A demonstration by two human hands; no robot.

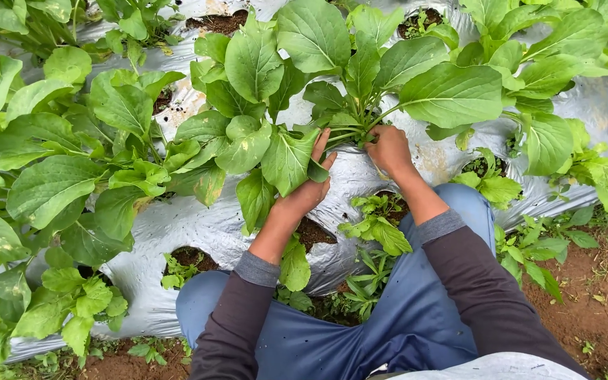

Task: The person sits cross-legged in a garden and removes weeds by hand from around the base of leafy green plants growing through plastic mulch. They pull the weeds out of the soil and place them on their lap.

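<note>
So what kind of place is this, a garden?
Most likely a vegetable farm bed. Leafy green plants grow through holes in a silver plastic sheet laid over brown soil, and the person's left hand and right hand work at one plant's base.
</note>
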